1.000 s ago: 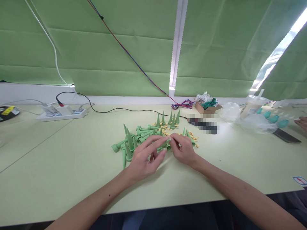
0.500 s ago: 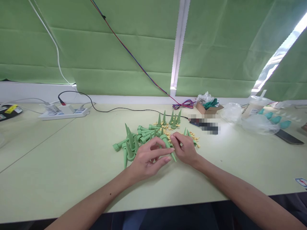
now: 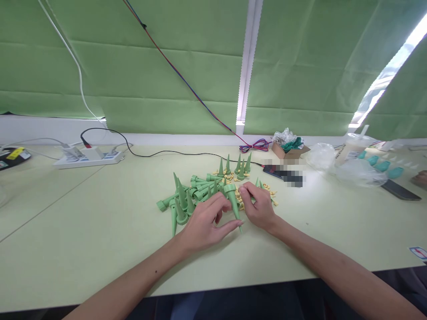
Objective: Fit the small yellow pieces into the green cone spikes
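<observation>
My left hand (image 3: 208,220) holds a green cone-shaped spike (image 3: 234,204) between thumb and fingers, its wide cap up and its tip pointing down toward me. Just right of the spike, my right hand (image 3: 257,206) is closed in a pinch; what its fingertips hold, if anything, is too small to make out. Behind and left of the hands lies a pile of green spikes (image 3: 182,195), some upright, others on their sides. Small yellow pieces (image 3: 273,194) are scattered behind my right hand and among the spikes.
A phone (image 3: 276,171) with a black cable lies behind the right hand. Farther back are a cardboard box (image 3: 290,153) and coiled wires (image 3: 260,145). A power strip (image 3: 88,160) sits at the left, a drink cup (image 3: 350,149) and plastic bags at the right.
The spike in my left hand has turned more upright, its tip closer to me. My left fingers have shifted around it. My right hand remains nearly in place, still pinched.
</observation>
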The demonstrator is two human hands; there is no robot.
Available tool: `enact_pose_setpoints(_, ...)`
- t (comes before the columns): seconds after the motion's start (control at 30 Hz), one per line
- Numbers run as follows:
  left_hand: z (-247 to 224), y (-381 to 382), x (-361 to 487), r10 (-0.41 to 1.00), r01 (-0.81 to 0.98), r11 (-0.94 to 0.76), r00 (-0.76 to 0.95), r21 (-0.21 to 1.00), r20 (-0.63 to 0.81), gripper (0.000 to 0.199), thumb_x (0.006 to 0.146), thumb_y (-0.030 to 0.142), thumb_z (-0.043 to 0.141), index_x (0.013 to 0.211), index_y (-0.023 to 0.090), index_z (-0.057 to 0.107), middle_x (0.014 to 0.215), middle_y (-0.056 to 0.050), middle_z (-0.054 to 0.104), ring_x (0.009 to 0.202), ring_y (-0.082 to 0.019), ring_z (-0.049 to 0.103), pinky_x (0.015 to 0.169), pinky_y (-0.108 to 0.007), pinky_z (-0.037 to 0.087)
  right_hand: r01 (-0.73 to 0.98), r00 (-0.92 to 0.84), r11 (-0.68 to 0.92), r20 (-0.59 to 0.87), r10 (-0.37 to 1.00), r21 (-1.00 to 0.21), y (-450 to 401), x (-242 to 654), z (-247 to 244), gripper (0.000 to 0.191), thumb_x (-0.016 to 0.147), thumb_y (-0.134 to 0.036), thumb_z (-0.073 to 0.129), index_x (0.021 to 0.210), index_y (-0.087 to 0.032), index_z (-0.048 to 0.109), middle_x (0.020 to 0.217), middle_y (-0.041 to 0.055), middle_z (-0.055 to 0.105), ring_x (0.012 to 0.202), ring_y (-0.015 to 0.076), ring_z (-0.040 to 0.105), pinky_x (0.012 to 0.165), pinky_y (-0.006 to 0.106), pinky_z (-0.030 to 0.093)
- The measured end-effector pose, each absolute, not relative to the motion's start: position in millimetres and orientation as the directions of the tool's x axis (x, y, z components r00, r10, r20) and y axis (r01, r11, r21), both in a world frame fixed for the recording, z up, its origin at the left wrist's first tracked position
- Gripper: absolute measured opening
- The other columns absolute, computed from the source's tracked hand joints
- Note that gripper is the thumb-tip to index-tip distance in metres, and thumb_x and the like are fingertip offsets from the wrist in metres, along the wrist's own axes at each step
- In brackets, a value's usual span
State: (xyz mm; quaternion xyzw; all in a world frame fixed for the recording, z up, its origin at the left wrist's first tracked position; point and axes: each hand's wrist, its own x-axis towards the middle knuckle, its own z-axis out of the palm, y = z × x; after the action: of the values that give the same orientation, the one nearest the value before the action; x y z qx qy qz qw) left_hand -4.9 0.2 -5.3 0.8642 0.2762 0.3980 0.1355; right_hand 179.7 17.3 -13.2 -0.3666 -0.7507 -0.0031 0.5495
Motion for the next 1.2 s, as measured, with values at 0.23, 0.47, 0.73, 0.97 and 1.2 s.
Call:
enact_pose_setpoints(0.23, -6.4, 1.6, -2.7, 0.705, 0.517, -0.709, 0.531, 0.479, 0.471, 0.035, 0.086, 0.047, 0.064, 0.075, 0.017, 0.048, 0.069, 0.003, 0.049, 0.056, -0.009, 0.039, 0.053, -0.023, 0.032, 0.545, -0.115, 0.731, 0.827, 0.55, -0.41, 14.7, 180.2, -12.0, 0.024, 0.096, -0.016, 0.042, 0.072, -0.021, 0.042, 0.055, -0.006, 0.035, 0.047, 0.0093, 0.033, 0.048, 0.022, 0.03)
enact_pose_setpoints(0.47, -5.2, 2.7, -1.6, 0.764, 0.567, -0.643, 0.521, 0.515, 0.381, 0.033, 0.091, 0.038, 0.059, 0.068, 0.016, 0.053, 0.064, 0.002, 0.055, 0.057, -0.01, 0.046, 0.056, -0.023, 0.033, 0.499, -0.157, 0.763, 0.823, 0.546, -0.411, 11.0, 180.6, -10.5, 0.022, 0.095, -0.014, 0.042, 0.075, -0.021, 0.044, 0.057, -0.005, 0.041, 0.048, 0.0091, 0.038, 0.049, 0.022, 0.032)
enact_pose_setpoints(0.73, -5.3, 4.0, 0.5, 0.808, 0.582, -0.587, 0.462, 0.563, 0.365, 0.037, 0.09, 0.035, 0.06, 0.06, 0.015, 0.053, 0.056, 0.004, 0.055, 0.051, -0.008, 0.041, 0.054, -0.022, 0.031, 0.476, -0.185, 0.783, 0.826, 0.533, -0.4, 10.2, 180.5, -10.6, 0.022, 0.095, -0.013, 0.041, 0.075, -0.021, 0.044, 0.059, -0.004, 0.042, 0.05, 0.0095, 0.037, 0.049, 0.021, 0.032)
enact_pose_setpoints(0.97, -3.4, 4.6, 1.4, 0.825, 0.525, -0.557, 0.439, 0.643, 0.356, 0.047, 0.09, 0.036, 0.056, 0.05, 0.015, 0.046, 0.049, 0.006, 0.028, 0.052, -0.008, 0.02, 0.049, -0.024, 0.022, 0.464, -0.208, 0.794, 0.822, 0.53, -0.394, 8.6, 179.8, -9.9, 0.022, 0.096, -0.015, 0.04, 0.074, -0.021, 0.043, 0.061, -0.0026, 0.047, 0.051, 0.0102, 0.039, 0.051, 0.022, 0.034)
enact_pose_setpoints(1.2, -0.3, 3.8, 1.5, 0.849, 0.485, -0.513, 0.41, 0.709, 0.333, 0.048, 0.09, 0.038, 0.055, 0.049, 0.015, 0.043, 0.052, 0.005, 0.027, 0.054, -0.008, 0.019, 0.049, -0.023, 0.019, 0.452, -0.215, 0.791, 0.811, 0.544, -0.412, 8.2, 180.5, -10.4, 0.024, 0.097, -0.019, 0.039, 0.075, -0.021, 0.045, 0.061, -0.0015, 0.05, 0.05, 0.0104, 0.041, 0.05, 0.023, 0.035)
